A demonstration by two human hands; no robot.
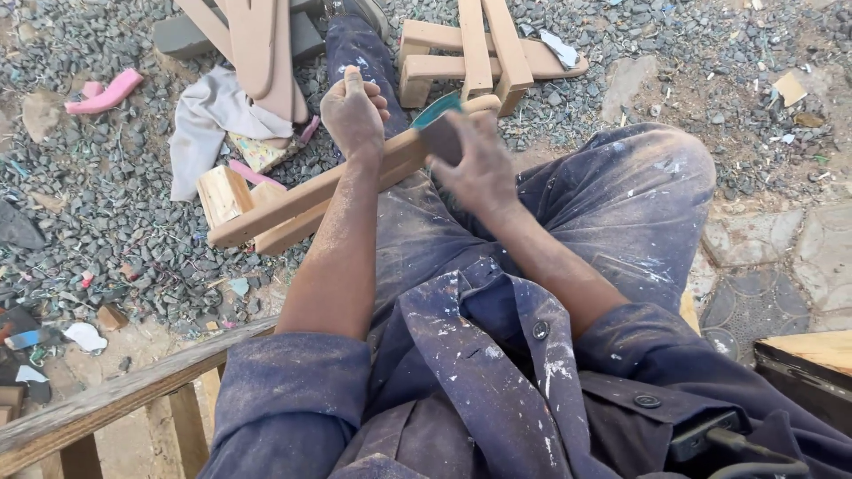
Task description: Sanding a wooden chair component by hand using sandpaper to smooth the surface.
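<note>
A long wooden piece [293, 202] lies across my lap, running from lower left up to the right. My left hand [353, 113] is closed around its upper part, thumb up. My right hand [479, 164], blurred by motion, presses a dark sanding block with a teal edge [438, 124] against the wood's right end. My dusty blue trousers [621, 204] and jacket [479, 381] fill the lower frame.
Grey gravel [115, 222] covers the ground. A small wooden frame [479, 53] lies ahead, more wooden parts [253, 44] and a pale cloth [204, 115] at upper left, a pink scrap [102, 93] farther left. A wooden rail [115, 395] crosses lower left; a box corner [812, 355] at right.
</note>
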